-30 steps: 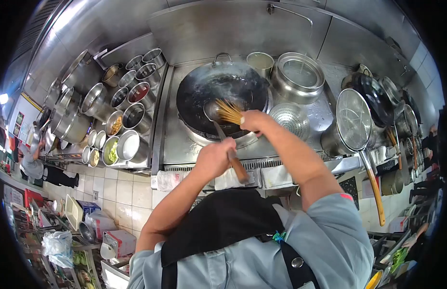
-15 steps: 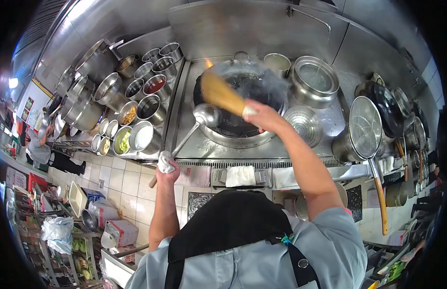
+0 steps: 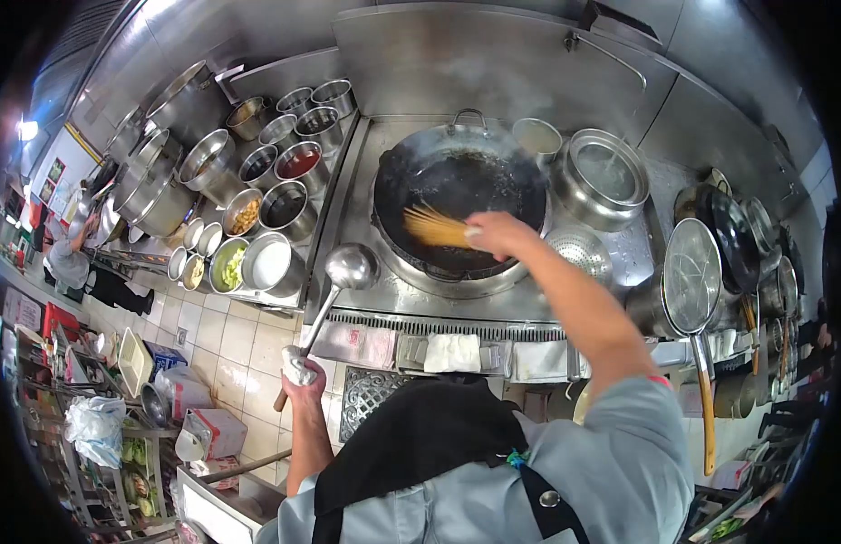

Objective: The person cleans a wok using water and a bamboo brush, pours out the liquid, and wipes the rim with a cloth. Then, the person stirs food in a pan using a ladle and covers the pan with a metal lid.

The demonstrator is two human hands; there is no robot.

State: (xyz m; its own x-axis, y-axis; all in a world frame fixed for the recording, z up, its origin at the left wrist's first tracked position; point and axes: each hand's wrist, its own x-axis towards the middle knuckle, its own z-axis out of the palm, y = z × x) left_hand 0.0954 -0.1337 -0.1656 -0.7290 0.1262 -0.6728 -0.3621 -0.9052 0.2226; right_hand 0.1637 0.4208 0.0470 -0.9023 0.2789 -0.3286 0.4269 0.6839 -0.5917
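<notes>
My right hand [image 3: 502, 236] is closed around the bound end of a bamboo wok brush [image 3: 436, 227]. The brush's bristles reach down into a large black wok [image 3: 466, 186], which sits on the burner with a little steam rising from it. My left hand [image 3: 304, 388] grips a ladle [image 3: 352, 267] by its handle, together with a white cloth [image 3: 297, 366]. The ladle's bowl is left of the wok, over the front of the steel stove, apart from the wok's rim.
Left stand several steel containers of sauces and ingredients, including a white-filled pot [image 3: 272, 261]. Right of the wok are a steel pot [image 3: 607, 177], a perforated strainer [image 3: 579, 254] and a wire skimmer [image 3: 692, 276]. Another person [image 3: 72, 258] stands far left.
The brush has swung down from above the wok's left rim into the wok. My left hand and ladle have shifted toward me and left, away from the wok.
</notes>
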